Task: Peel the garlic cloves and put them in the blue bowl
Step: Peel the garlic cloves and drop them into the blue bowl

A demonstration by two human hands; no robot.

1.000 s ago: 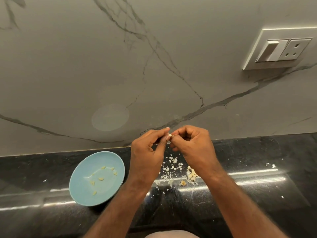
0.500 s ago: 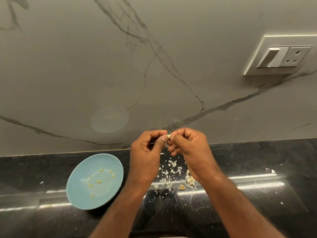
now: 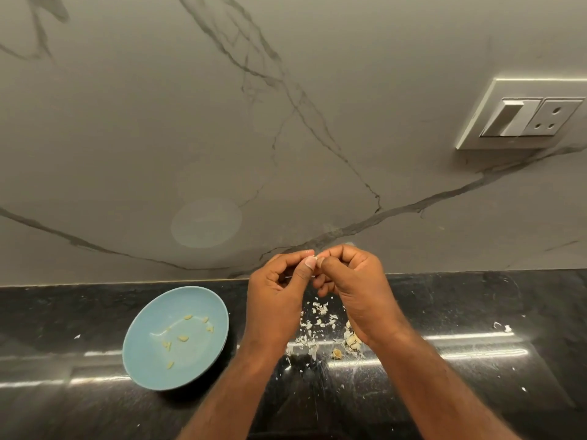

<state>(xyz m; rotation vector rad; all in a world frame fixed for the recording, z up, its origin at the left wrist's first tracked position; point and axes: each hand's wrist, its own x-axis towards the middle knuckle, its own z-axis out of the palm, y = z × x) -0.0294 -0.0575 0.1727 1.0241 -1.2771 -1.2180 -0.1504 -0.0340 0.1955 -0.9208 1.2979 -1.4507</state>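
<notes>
Both hands meet fingertip to fingertip above the counter, forearms coming up from the bottom edge of the view. On the left hand (image 3: pixel 276 300) the thumb and curled forefinger pinch a small garlic clove (image 3: pixel 316 257). The right hand (image 3: pixel 355 293), its fingers bent tight, pinches the same clove from the other side. Only a pale, whitish sliver of the clove shows between the thumbnails, too small to tell how much skin is left on it.

Below the hands lies a black countertop (image 3: pixel 476 392), polished stone with faint grey mottling and long bright streaks of reflected light. Thin, papery white peel scraps (image 3: pixel 319 312) are scattered on it under the hands. A small heap of cream-coloured unpeeled cloves (image 3: pixel 351 339) sits just beside the right wrist, partly hidden by it. A few stray flakes lie well apart to the right.

Left of the left forearm rests the blue bowl (image 3: pixel 149 366), shallow, round and smooth, pale matte blue, standing near the wall edge of the counter. Inside it are several small yellowish peeled cloves (image 3: pixel 183 338), spread apart across the bottom.

Behind the counter rises a marble wall (image 3: pixel 286 122), grey-beige and glossy, crossed by dark branching veins. High on the right a white switch plate (image 3: pixel 524 115) carries a rocker switch and a three-hole socket.
</notes>
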